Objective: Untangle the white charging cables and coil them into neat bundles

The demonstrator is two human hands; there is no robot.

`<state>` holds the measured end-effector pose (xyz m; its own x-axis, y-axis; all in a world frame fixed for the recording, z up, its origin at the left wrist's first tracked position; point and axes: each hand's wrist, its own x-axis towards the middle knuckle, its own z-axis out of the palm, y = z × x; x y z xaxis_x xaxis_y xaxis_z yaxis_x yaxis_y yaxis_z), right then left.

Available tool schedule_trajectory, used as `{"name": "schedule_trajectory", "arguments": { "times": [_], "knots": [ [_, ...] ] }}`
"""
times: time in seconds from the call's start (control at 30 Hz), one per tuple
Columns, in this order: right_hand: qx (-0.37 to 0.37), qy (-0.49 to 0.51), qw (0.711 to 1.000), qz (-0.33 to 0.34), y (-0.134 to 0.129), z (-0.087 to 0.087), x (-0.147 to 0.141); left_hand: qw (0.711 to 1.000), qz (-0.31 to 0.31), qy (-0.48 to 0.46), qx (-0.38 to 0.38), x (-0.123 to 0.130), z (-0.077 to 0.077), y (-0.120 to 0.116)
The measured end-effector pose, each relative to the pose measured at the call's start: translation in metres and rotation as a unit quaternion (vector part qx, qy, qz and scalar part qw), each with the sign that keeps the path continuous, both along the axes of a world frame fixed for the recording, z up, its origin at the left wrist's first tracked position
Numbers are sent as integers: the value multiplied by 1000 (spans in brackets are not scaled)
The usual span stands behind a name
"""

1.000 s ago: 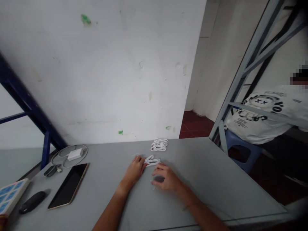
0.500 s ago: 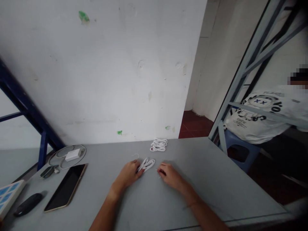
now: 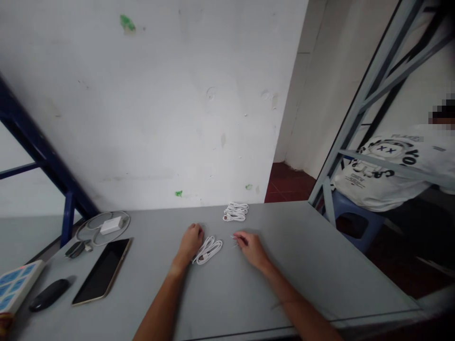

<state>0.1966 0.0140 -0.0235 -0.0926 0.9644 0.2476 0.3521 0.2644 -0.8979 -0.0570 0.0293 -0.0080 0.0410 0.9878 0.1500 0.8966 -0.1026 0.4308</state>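
A coiled white cable (image 3: 209,250) lies on the grey table, just right of my left wrist, with nothing gripping it. My left hand (image 3: 191,241) is closed on the table beyond the coil, its fingertips at a thin white tie (image 3: 204,226) that shows only faintly. To the right of the coil, my right hand (image 3: 251,247) pinches another thin white tie (image 3: 233,237), whose ends poke out past the thumb and forefinger. Farther back, several bundled white cables (image 3: 236,211) rest near the wall.
On the left lie a white power adapter (image 3: 111,225) with its looped cord, a dark small item (image 3: 74,249), a tablet (image 3: 103,271), a black mouse (image 3: 50,294) and a power strip (image 3: 21,284). A person in a white shirt (image 3: 387,166) sits beyond the metal frame (image 3: 355,109).
My left hand has let go of the coiled cable and moved back and left to the thin tie. The coil now lies nearer me. My right hand has risen slightly, still pinching.
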Motion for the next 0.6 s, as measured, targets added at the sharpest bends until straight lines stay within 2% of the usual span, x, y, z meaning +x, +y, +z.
{"name": "schedule_trajectory", "arguments": {
  "times": [0.1, 0.17, 0.33, 0.5, 0.6],
  "knots": [
    [-16, 51, 999, -10, 0, 1, -3, 1000, -15, -9, 2, 7, 1, 2],
    [6, 71, 997, -5, -3, 6, -4, 998, -50, -43, 13, 12, 6, -3],
    [69, 88, 993, 35, -11, 19, -11, 964, -215, -154, 14, 40, 18, -22],
    [10, 107, 993, 46, -12, 11, -20, 955, -253, -147, 49, 61, 16, -32],
    [-6, 90, 996, 1, -3, 4, -15, 965, -237, -78, 84, 57, 10, -35]
  ]
}}
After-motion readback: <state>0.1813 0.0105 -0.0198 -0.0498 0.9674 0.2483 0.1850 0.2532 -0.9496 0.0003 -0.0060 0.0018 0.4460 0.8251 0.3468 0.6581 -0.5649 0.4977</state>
